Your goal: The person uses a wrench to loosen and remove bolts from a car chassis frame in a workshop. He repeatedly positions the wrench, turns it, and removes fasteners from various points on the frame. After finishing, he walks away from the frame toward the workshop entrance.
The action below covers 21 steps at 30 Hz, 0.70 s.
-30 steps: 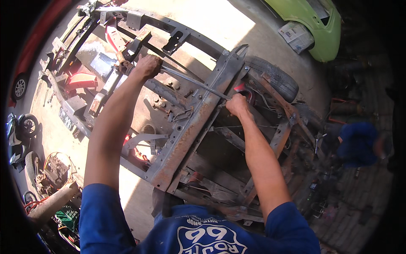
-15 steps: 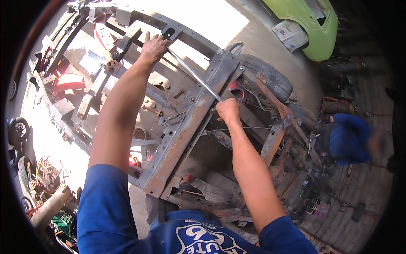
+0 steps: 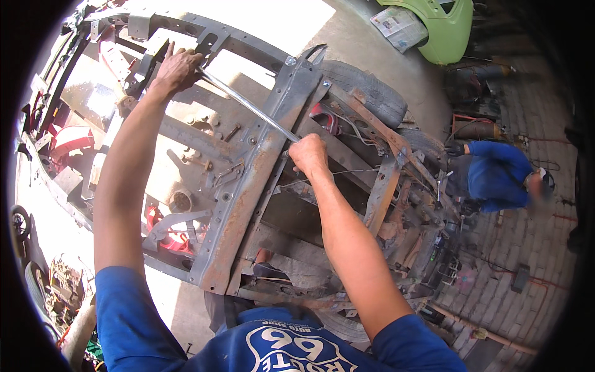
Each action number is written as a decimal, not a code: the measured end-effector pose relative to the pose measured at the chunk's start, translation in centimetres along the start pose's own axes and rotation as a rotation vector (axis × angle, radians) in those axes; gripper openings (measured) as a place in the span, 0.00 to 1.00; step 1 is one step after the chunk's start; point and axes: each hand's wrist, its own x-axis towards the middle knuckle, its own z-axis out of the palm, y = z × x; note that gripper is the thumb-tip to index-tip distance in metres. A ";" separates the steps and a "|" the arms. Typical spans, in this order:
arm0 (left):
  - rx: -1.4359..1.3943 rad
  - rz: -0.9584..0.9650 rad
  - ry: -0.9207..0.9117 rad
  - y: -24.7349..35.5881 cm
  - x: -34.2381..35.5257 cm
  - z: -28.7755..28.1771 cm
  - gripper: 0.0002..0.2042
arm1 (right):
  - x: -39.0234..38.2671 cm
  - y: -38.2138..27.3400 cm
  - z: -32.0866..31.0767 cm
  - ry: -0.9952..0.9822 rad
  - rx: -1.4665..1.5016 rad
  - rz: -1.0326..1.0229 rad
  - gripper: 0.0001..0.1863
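Observation:
A long shiny metal bar [image 3: 251, 108] slants across a rusty steel vehicle frame [image 3: 238, 211]. My left hand [image 3: 180, 68] is at its far left end, index finger stretched out and the other fingers curled over the bar. Closed around the other end is my right hand [image 3: 308, 154], above the frame's wide cross member. What the bar's right end sits on is hidden by that hand. Bolts and brackets stick out of the frame between my arms.
A tyre [image 3: 365, 93] lies beyond the frame, near a light green body panel [image 3: 443, 31] with newspaper [image 3: 400, 30] on it. At the right, a person in blue [image 3: 499, 177] bends near the frame. Parts and a wheel [image 3: 20, 223] are at the left.
The bar's left end has swung a little toward me and leftward, with my left hand on it. My right hand keeps its hold. The whole view has shifted, sliding the scene left and up.

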 end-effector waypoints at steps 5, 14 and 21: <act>-0.089 0.000 -0.102 -2.0 -8.9 -1.8 0.16 | 1.3 0.5 -0.5 -0.054 -0.102 -0.080 0.12; -0.336 -0.044 -0.274 0.4 -23.1 -1.1 0.26 | -0.2 0.9 -0.3 -0.040 -0.365 -0.309 0.12; -0.407 -0.170 -0.243 2.0 -26.6 0.2 0.35 | -1.1 0.4 -0.4 -0.086 -0.389 -0.328 0.15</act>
